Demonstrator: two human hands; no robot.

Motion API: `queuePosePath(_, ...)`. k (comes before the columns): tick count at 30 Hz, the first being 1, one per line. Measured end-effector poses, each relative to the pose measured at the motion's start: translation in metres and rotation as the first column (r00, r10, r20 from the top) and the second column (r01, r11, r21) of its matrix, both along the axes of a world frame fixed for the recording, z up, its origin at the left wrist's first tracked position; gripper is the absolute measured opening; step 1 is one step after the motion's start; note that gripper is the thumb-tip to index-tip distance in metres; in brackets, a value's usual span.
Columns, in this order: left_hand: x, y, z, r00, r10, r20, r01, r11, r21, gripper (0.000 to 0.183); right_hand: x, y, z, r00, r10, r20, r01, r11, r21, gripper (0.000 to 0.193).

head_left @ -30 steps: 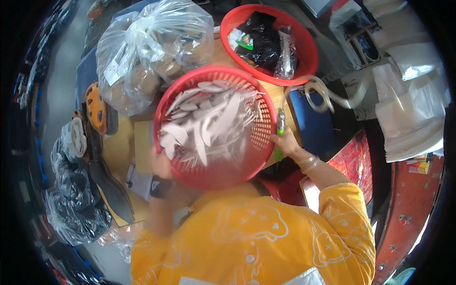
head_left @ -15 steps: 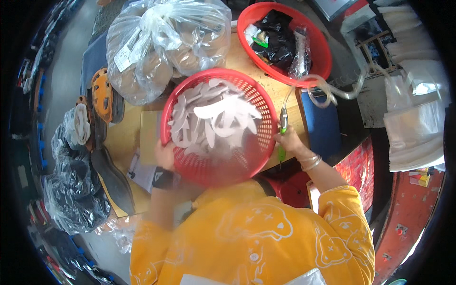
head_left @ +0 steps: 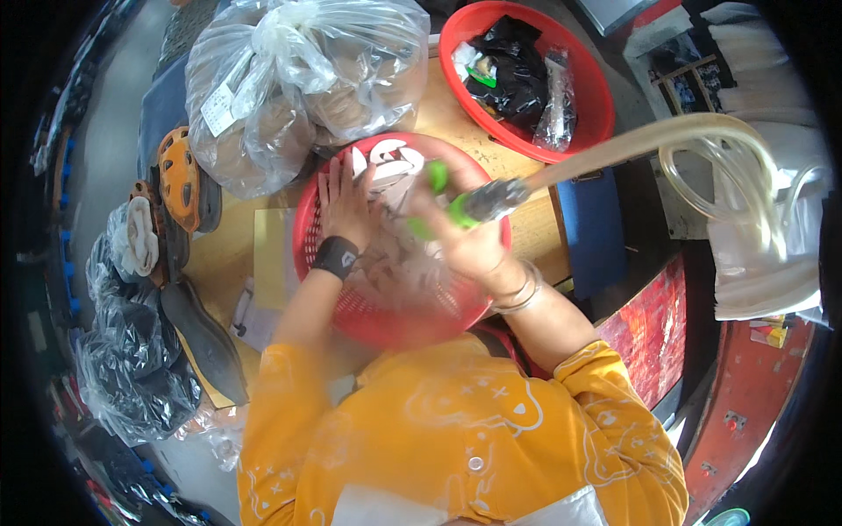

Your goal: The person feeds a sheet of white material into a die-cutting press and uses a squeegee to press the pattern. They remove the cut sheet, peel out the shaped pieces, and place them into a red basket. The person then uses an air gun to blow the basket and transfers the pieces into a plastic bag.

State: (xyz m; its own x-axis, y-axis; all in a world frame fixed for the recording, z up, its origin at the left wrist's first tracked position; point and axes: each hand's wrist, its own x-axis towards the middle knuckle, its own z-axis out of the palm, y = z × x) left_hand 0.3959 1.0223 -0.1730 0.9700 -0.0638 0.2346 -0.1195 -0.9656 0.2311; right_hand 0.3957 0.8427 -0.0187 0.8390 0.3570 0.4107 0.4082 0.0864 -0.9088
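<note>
A red plastic basket (head_left: 386, 330) with perforated sides stands in front of my body, holding a heap of white, curved, flat pieces (head_left: 400, 165). My left hand (head_left: 347, 207) lies over the left part of the heap with its fingers spread and nothing gripped. Over the right part of the basket, my right hand (head_left: 478, 252) is closed around a green and metal air blow gun (head_left: 493, 202). A clear hose (head_left: 649, 140) arches from the gun toward the right. Motion blurs the right fingers and the pieces beneath them.
A big clear bag (head_left: 263, 96) of brown rounded items sits behind the basket. A red basin (head_left: 601, 114) with black plastic is at the back right. Shoe soles (head_left: 206, 337) and an orange-topped shoe piece (head_left: 180, 180) lie left; clear plastic bags (head_left: 763, 254) are right.
My left hand has left the basket's rim and reached onto the white pieces. The blow gun has come up from beside the basket to over it, with its hose lifted.
</note>
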Motion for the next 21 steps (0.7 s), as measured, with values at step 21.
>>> queuePosePath(21, -0.042, 0.003, -0.024, 0.979, -0.204, -0.004, 0.178, 0.864, -0.47, 0.028, 0.003, -0.032, 0.001, 0.965, -0.057, -0.256, 0.076, 0.995, 0.065, 0.01)
